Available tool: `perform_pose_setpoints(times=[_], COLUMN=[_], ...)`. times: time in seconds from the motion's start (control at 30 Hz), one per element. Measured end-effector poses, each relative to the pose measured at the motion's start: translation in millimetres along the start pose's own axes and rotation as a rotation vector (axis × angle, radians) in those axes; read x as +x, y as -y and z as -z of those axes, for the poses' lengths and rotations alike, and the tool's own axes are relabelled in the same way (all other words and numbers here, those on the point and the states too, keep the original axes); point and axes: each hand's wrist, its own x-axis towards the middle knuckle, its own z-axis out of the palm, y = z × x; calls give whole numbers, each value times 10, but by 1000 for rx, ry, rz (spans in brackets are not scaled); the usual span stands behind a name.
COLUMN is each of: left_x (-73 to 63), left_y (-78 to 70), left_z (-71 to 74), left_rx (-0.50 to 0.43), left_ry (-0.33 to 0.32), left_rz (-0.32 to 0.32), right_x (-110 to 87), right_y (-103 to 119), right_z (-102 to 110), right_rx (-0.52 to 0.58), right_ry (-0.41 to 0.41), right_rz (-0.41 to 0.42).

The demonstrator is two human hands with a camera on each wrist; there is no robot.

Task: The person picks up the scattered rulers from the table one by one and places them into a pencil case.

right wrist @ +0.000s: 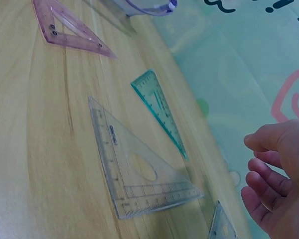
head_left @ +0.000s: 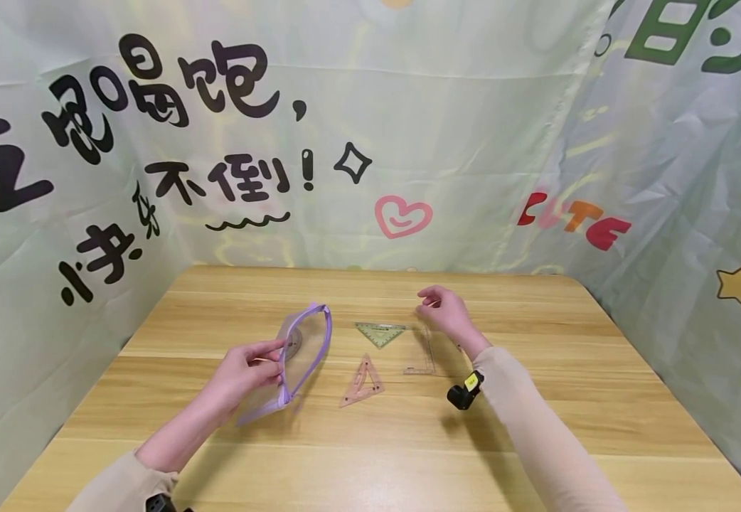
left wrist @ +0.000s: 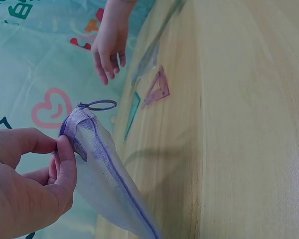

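My left hand [head_left: 245, 373] pinches the edge of a translucent mesh zipper pouch [left wrist: 104, 184] with purple trim, held up off the table at the left. Its mouth gapes towards the right, and a grey round protractor [head_left: 293, 344] shows through the mesh. My right hand [head_left: 450, 313] hovers at the back right, fingers loosely bent, with nothing in them. Below it lies a clear set square [right wrist: 112, 184]. A green set square [head_left: 380, 333] and a pink set square [head_left: 360, 400] lie flat between the two hands.
Another small clear triangle [right wrist: 223, 226] lies near my right hand, partly cut off by the right wrist view's edge. The wooden table [head_left: 537, 441] ends at a printed cloth backdrop [head_left: 473, 142] behind and on both sides.
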Motion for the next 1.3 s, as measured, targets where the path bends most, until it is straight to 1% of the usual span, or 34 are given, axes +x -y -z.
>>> perform_pose_setpoints(times=[0.27, 0.53, 0.73, 1.0, 1.1, 1.3], left_x=[0, 3, 5, 11, 6, -2], left_y=[-3, 13, 21, 30, 29, 24], left_z=[3, -1, -3, -3, -3, 0], left_rx=[3, -1, -6, -14, -15, -15], left_ry=[8, 13, 14, 16, 16, 21], left_rz=[-10, -23, -23, -21, -22, -25], right_x=[31, 24, 17, 0, -8, -22], right_y=[-102, -147, -229, -324, -353, -422], right_z=[39, 76, 76, 88, 87, 62], right_rx=[-21, -54, -43, -36, -61, -94], right_ry=[-39, -38, -31, -55, -66, -74], right_rz=[-3, -4, -32, -62, -68, -115])
